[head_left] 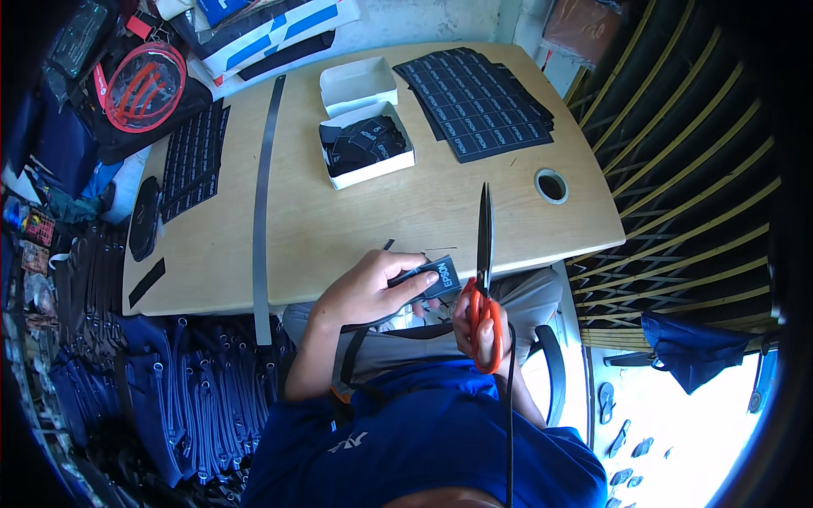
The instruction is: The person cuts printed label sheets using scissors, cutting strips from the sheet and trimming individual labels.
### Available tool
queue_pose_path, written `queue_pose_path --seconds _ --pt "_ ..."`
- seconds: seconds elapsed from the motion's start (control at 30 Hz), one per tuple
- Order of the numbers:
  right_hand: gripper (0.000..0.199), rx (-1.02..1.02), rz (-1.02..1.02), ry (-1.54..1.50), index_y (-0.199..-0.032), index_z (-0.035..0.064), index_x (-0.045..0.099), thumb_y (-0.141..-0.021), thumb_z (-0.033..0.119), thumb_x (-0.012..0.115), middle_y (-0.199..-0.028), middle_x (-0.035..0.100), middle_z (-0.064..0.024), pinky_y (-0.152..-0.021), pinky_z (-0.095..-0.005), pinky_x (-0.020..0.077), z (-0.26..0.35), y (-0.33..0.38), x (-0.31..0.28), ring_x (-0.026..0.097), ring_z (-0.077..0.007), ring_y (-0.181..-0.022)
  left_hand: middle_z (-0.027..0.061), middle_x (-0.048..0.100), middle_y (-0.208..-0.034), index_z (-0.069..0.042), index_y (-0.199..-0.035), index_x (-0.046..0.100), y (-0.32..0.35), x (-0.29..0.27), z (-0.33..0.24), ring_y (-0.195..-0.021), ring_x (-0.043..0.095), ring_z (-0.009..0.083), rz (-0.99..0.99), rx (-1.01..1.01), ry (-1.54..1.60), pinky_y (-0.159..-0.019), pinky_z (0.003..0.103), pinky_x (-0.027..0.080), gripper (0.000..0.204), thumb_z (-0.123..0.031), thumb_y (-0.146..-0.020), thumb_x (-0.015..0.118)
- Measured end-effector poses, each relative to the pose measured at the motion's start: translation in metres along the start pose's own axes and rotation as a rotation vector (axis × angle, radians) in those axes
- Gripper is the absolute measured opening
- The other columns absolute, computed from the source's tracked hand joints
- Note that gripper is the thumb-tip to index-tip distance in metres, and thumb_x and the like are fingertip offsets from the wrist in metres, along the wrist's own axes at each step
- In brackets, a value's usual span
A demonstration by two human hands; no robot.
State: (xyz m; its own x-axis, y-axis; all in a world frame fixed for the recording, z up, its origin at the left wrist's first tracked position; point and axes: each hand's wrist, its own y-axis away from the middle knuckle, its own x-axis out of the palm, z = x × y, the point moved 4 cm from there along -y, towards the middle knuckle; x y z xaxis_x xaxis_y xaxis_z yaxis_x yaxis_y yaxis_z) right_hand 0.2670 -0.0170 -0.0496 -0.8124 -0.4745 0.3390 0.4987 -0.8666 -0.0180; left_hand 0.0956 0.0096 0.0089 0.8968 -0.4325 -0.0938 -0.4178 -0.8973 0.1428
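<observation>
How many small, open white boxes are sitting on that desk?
2: the far box, toward the back, and the near box, just in front of it, holding black pieces.

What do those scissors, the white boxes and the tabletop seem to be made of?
Scissor handles: likely plastic, smooth orange. Blades: apparently metal, slim and dark. White boxes: probably cardboard, matte with thin walls. Tabletop: wood or laminate, unclear which; smooth, pale, wood-toned.

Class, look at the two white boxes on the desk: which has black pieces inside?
The nearer box, closer to the person's left hand. A heap of black printed pieces lies in it, whereas the farther box shows a bare white interior.
</observation>
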Motion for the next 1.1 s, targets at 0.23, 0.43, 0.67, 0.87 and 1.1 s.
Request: queue_pose_path --seconds 0.23,0.43,0.67,0.87,1.1 --pt "0.061 -0.180 -0.061 0.130 -0.095 -0.0025 0.052 -0.079 0.055 0.063 -0.055 0.041 0.0058 -0.045 -0.0190 0.0233 0.006 -0.012 -0.002 0.032 -0.0010 -0.045 0.0004 0.059 -0.077 0.004 -0.094 0.064 0.004 0.010 0.014 -0.062 0.046 0.0032 -0.146 0.154 0.072 -0.055 0.020 0.039 0.018 -0.013 -0.091 0.058" --pt "0.034 -0.153 -0.159 0.161 -0.098 -0.0011 0.053 -0.077 0.016 0.073 -0.051 0.040 0.0070 -0.044 -0.0190 0.0196 0.008 -0.018 0.003 0.030 0.0004 -0.045 -0.0002 0.059 -0.079 0.004 -0.089 0.061 0.006 0.015 0.021 -0.067 0.049 0.0022 -0.368 0.158 0.303 -0.057 0.018 0.040 0.011 -0.007 -0.088 0.062" --pt "0.034 -0.179 -0.124 0.213 -0.098 -0.0020 0.053 -0.077 0.015 0.072 -0.066 0.052 0.0037 -0.045 -0.0176 0.0246 0.009 -0.016 0.003 0.032 0.0012 -0.046 0.0041 0.061 -0.081 0.003 -0.094 0.056 0.017 -0.005 0.012 -0.071 0.054 0.0036 -0.772 0.403 0.270 -0.062 0.018 0.043 0.010 0.001 -0.086 0.061" --pt "0.047 -0.178 0.062 0.103 -0.101 -0.0039 0.051 -0.086 0.039 0.063 -0.087 0.060 -0.0080 -0.056 -0.0199 0.0387 0.014 -0.013 0.017 0.049 -0.0041 -0.060 0.0031 0.061 -0.085 -0.004 -0.095 0.052 0.022 -0.010 0.019 -0.080 0.053 0.0043 -1.062 0.611 0.578 -0.076 0.021 0.040 0.009 -0.004 -0.089 0.059" --pt "0.041 -0.140 0.116 -0.011 -0.099 0.0017 0.041 -0.092 0.041 0.050 -0.114 0.057 -0.0242 -0.093 -0.0342 0.0377 0.008 -0.020 0.033 0.055 -0.0270 -0.109 0.0022 0.058 -0.106 -0.008 -0.106 0.053 0.019 0.008 0.031 -0.099 0.055 0.0125 -1.025 0.493 0.736 -0.088 0.031 0.044 0.017 -0.016 -0.092 0.055"
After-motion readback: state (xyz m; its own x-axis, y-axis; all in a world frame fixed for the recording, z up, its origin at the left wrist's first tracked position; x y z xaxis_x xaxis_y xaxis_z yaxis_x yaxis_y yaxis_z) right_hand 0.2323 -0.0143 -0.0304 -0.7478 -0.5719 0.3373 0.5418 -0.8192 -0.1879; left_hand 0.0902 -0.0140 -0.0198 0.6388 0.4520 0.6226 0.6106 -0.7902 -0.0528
